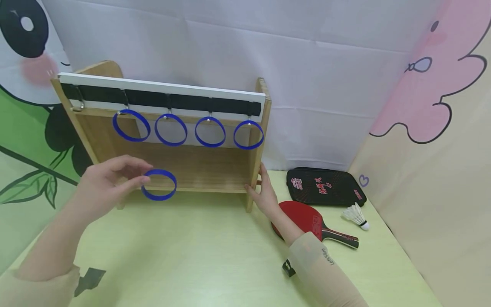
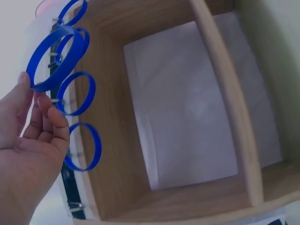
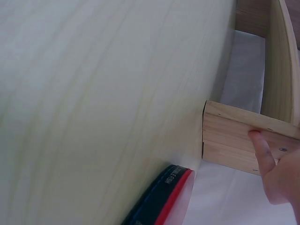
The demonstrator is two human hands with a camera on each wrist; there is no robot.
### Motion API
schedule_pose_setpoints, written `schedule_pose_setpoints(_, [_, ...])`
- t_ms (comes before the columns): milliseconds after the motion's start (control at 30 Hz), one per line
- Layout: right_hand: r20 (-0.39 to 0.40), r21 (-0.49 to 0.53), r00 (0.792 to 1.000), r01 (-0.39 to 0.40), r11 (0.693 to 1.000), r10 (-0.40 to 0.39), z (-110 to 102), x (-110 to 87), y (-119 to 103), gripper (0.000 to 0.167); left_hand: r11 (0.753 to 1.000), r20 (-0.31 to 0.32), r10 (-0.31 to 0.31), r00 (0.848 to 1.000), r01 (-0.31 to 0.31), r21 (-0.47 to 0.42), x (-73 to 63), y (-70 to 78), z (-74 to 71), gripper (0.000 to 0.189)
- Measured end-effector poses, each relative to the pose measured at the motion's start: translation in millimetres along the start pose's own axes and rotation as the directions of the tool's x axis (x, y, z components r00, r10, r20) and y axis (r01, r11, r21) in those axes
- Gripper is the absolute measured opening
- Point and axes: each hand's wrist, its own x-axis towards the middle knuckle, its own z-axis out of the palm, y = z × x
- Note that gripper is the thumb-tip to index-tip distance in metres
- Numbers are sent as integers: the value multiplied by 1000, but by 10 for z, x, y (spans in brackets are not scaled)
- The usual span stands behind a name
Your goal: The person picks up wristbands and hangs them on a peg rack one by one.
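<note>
My left hand (image 1: 132,174) pinches a thin blue ring (image 1: 159,184) by its left edge, holding it in front of the lower part of a wooden rack (image 1: 199,168). In the left wrist view the held ring (image 2: 57,57) sits at my fingertips (image 2: 23,82), close to the hanging rings (image 2: 77,93). Several more blue rings (image 1: 170,130) hang from hooks under a black strip (image 1: 153,99) along the rack's top. The leftmost hook (image 1: 79,104) is bare. My right hand (image 1: 261,188) holds the rack's right side panel (image 3: 243,140), with one finger (image 3: 262,150) pressed on its edge.
A red table tennis paddle (image 1: 307,217) lies just behind my right forearm, its edge (image 3: 161,199) near the rack's foot. A black paddle case (image 1: 326,186) and a white shuttlecock (image 1: 356,215) lie further right. The pale green table (image 1: 192,256) stretches in front.
</note>
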Motion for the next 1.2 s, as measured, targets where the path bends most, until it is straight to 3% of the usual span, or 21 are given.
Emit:
schedule_pose_setpoints(133, [0, -4, 1000, -8, 1000, 8, -7, 3, 3, 81, 997, -95, 34, 995, -40, -59, 46, -9, -146, 20])
schedule_pose_setpoints(300, [-4, -2, 1000, -1, 1000, 1, -13, 4, 8, 81, 987, -210, 79, 975, -106, -120, 132, -36, -285, 19])
schedule_pose_setpoints(500, [1, 6, 1000, 3, 1000, -3, -10, 10, 33, 81, 991, -310, -16, 951, -27, -132, 233, -94, -471, 19])
schedule_pose_setpoints(667, [12, 18, 1000, -1, 1000, 1, -8, 14, 32, 81, 984, -398, -66, 915, -7, -179, 330, -215, -619, 21])
schedule_pose_setpoints(900, [10, 17, 1000, 1, 1000, -1, -13, 5, 10, 80, 963, -451, -258, 855, 191, -189, 494, -373, -774, 19])
schedule_pose_setpoints(1067, [4, 10, 1000, 19, 1000, -19, -3, 8, 42, 81, 965, -511, -259, 819, 192, -181, 593, -423, -836, 17])
schedule_pose_setpoints(1200, [4, 0, 1000, 22, 1000, -22, 10, 10, 63, 81, 963, -525, -268, 808, 214, -163, 634, -474, -864, 14])
